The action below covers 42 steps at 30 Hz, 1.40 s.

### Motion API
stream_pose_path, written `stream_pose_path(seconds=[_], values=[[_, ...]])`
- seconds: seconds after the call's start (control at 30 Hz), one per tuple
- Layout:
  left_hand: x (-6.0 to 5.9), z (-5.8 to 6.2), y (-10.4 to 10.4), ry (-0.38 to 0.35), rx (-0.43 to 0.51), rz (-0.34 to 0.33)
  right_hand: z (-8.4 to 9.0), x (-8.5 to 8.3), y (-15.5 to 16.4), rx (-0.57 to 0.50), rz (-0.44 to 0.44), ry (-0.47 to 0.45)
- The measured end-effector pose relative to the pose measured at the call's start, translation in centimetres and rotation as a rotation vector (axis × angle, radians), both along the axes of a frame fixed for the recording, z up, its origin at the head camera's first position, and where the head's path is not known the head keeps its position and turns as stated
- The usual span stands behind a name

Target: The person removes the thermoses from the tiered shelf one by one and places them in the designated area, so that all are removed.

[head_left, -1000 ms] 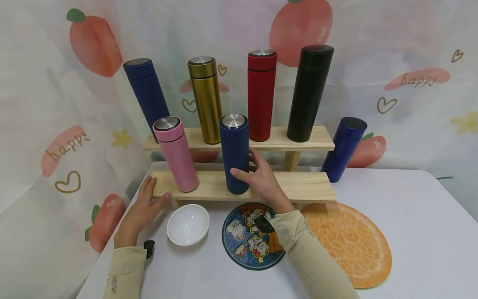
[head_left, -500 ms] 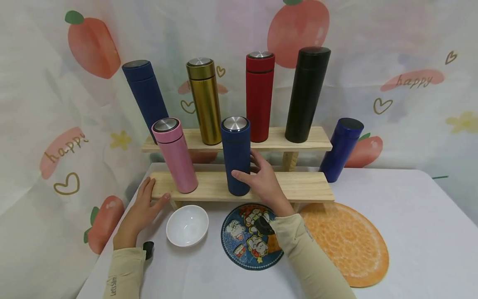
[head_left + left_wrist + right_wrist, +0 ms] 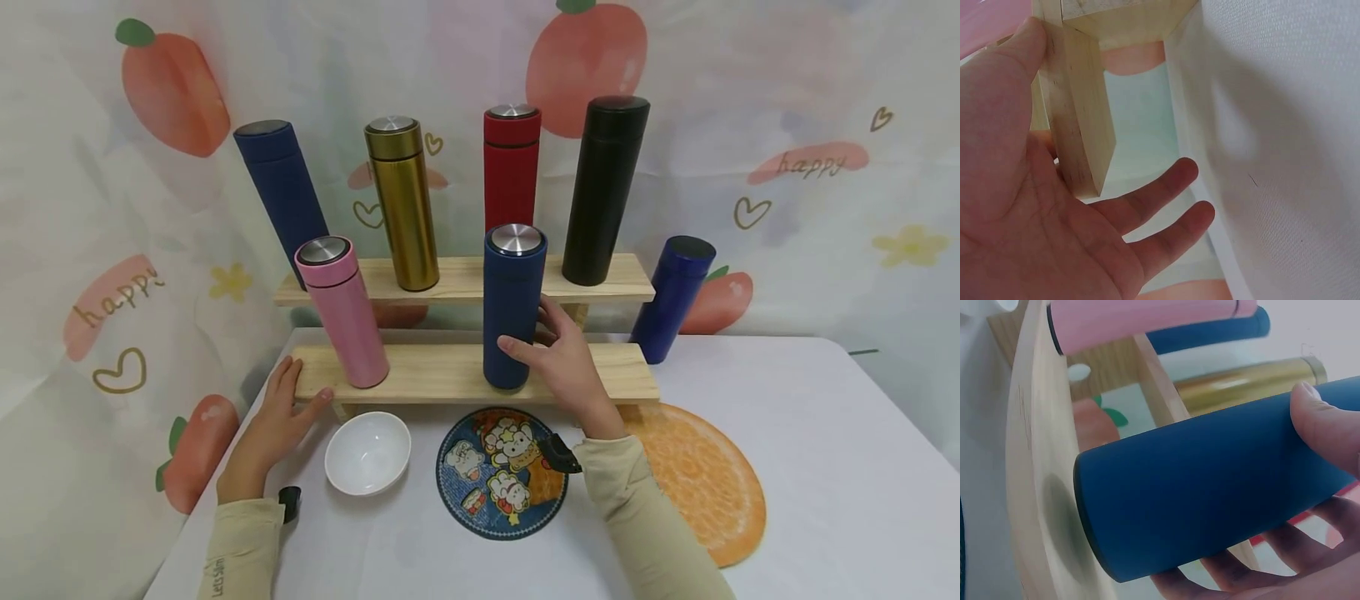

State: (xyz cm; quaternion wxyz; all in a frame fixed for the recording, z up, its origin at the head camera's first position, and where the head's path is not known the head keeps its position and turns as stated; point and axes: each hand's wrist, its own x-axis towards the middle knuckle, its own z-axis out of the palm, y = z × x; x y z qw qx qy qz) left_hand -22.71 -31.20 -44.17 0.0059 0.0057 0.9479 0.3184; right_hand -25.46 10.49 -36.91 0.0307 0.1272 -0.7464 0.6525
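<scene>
Gripping silver-lidded navy thermos [image 3: 512, 287] with right hand [image 3: 566, 367], perhaps just above wooden rack [image 3: 435, 375], presumably steadying that with spread left hand [image 3: 272, 421].

This was a small dressed display corner; whether it belonged to a home, shop or studio could not be told. A creased backdrop [image 3: 435, 50] printed with fruit, hearts and "happy" hung behind a white tabletop [image 3: 810, 467]. A two-tier wooden stand [image 3: 435, 367] showed vacuum flasks [image 3: 405, 217] shop-fashion, with a white bowl [image 3: 367, 454] and cartoon placemat [image 3: 480, 487] in front.
</scene>
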Motion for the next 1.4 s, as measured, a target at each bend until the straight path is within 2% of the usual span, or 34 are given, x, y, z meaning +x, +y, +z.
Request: stream_pose_path(seconds=[0.27,0.53,0.87,1.07,1.17,1.4], values=[[0.0,-0.2,-0.2,0.019,-0.007,-0.007,0.7,0.5,3.1,0.02,-0.061,-0.014],[-0.1,0.1,-0.1,-0.02,-0.007,0.008,2.0,1.0,6.2,0.05,-0.109,0.024],[0.1,0.1,0.0,0.001,-0.011,-0.01,2.0,1.7,9.7,0.08,-0.204,0.066],[0.1,0.0,-0.1,-0.001,-0.002,-0.014,1.9,1.9,11.6,0.087,-0.243,0.037],[0.2,0.1,-0.1,-0.002,-0.002,-0.013,2.0,2.0,12.4,0.065,-0.257,0.034],[0.2,0.3,0.0,-0.006,-0.005,-0.007,1.8,1.9,14.4,-0.084,-0.237,0.095]])
